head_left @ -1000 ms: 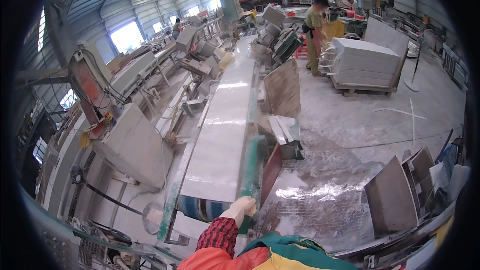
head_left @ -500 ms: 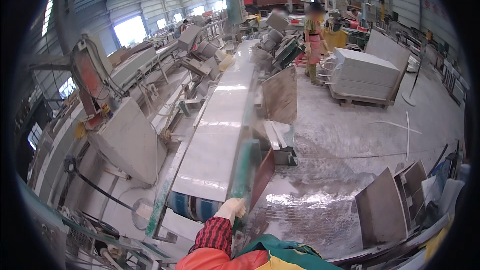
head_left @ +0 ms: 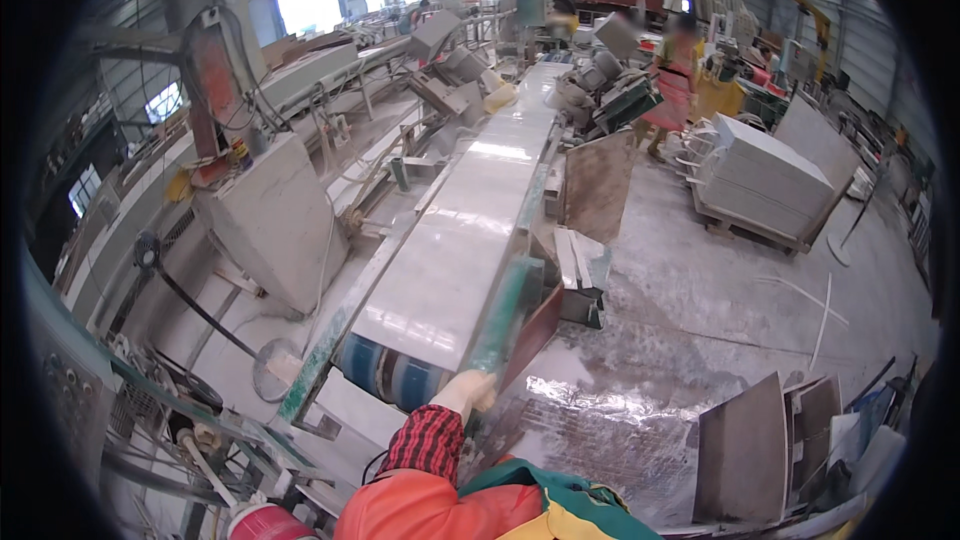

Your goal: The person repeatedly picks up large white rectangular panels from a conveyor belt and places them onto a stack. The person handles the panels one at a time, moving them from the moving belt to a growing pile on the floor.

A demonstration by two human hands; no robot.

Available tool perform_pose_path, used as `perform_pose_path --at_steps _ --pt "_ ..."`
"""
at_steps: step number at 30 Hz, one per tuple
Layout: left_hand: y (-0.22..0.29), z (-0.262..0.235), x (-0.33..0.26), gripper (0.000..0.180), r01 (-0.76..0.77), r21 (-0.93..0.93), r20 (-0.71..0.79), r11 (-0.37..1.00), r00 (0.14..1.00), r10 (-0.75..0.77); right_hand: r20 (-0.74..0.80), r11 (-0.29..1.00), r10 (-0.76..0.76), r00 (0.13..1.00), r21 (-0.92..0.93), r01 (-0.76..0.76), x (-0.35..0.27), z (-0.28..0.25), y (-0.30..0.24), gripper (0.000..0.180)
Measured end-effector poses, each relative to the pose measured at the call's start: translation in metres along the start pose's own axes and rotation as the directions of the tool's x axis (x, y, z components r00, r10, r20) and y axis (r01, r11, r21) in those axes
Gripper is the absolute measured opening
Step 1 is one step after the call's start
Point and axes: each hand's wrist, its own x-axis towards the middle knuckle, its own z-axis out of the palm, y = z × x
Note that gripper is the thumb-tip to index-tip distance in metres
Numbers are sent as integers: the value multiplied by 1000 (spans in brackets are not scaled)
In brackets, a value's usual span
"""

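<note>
My left hand (head_left: pixel 470 392) is on the green rail (head_left: pixel 500 315), close by the near right corner of the long white belt (head_left: pixel 455 260). Its fingers look curled down, but I cannot tell if they squeeze the rail or just lie on it. My right hand does not show, so I cannot say how it is. The belt runs away from me, shiny and pale, with thin lines across it; I can't tell if flat slabs lie on top or if that is just the belt. Blue rollers (head_left: pixel 415 378) sit under its near edge. I think I am at a waiting part of the work: I see no loose piece in my hand, and nothing hangs past the belt's near edge. The belt is pale all the way to its far end, but I can't tell how much is done or left. Off past the belt's right edge, big white blocks (head_left: pixel 765 175) are already piled on a wooden pallet (head_left: pixel 760 238). Just beside the belt's right edge, a low green holder (head_left: pixel 583 308) has pale strips (head_left: pixel 570 258) in it or leaning on it. Down past the belt's near left corner is a red tub (head_left: pixel 268 523); I can't see what is inside.
</note>
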Motion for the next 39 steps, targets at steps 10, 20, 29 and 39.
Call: perform_pose_path --at_steps 10,20,29,39 --pt "-16 -5 4 50 -108 50 55 993 993 106 26 988 116 993 -110 -113 21 -6 6 36" --pt "-16 -6 7 44 -39 21 27 999 999 39 -126 994 68 990 -79 -78 27 -55 5 39" --pt "-24 -8 32 38 131 100 -51 986 991 -127 -94 993 -24 995 -115 13 21 -52 3 30" --pt "-30 -14 37 37 122 46 -7 991 992 -122 -202 975 -132 970 -202 91 19 -74 -2 25"
